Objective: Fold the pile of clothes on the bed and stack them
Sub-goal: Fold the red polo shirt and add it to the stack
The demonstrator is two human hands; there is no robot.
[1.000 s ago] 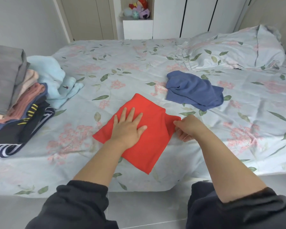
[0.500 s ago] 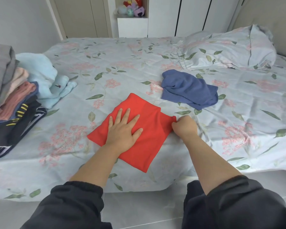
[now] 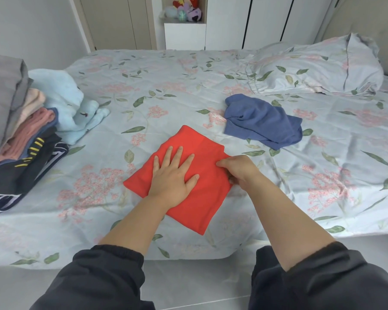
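Note:
A red garment, folded into a rough rectangle, lies near the front edge of the floral bed. My left hand presses flat on its middle with fingers spread. My right hand grips the garment's right edge with curled fingers. A crumpled blue garment lies unfolded beyond, to the right. At the far left stands a stack of folded clothes in grey, pink, navy and black.
A light blue fleece garment lies beside the stack. A floral pillow sits at the back right. Beyond the bed stand white wardrobe doors and a shelf with plush toys. Grey floor tiles run under my arms.
My right hand has slid slightly inward over the red garment's right edge. The left hand stays pressed flat. The view has shifted a little.

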